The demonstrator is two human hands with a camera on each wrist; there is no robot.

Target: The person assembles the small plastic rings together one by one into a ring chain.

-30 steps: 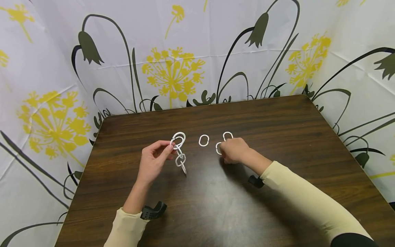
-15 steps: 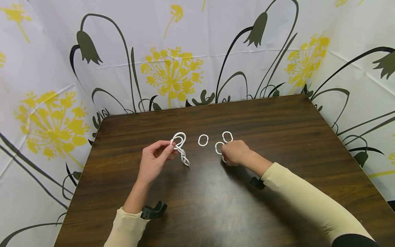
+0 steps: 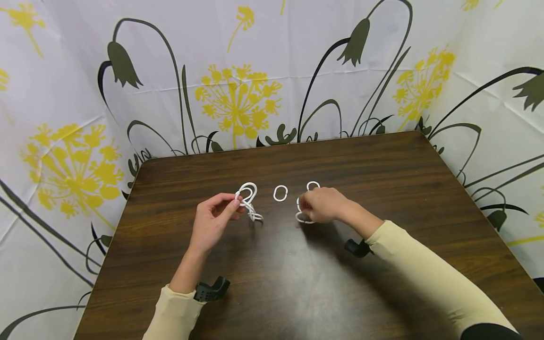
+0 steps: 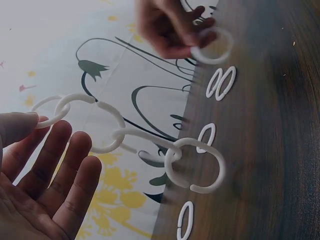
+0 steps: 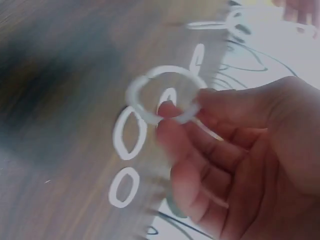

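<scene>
A short chain of linked white plastic rings (image 4: 141,134) hangs from my left hand (image 3: 214,219), whose thumb and index finger pinch its end link. The other left fingers are spread loosely in the left wrist view. Farther right, my right hand (image 3: 325,204) holds a single white ring (image 5: 167,69) between thumb and fingertips, above the table. Beneath it in the right wrist view lie loose rings, among them a near ring (image 5: 118,135) and a smaller-looking ring (image 5: 113,189). The right hand partly hides some rings in the head view.
A brown wood-grain table (image 3: 272,283) carries the loose rings. Between the hands lies one loose ring (image 3: 275,193); another ring (image 3: 313,182) shows behind my right hand. A white curtain (image 3: 272,47) with yellow and dark green flowers stands along the table's back edge.
The chain's lower end has swung to the right and up under my left hand, which stays in place. My right hand has shifted slightly among the loose rings and now holds a ring.
</scene>
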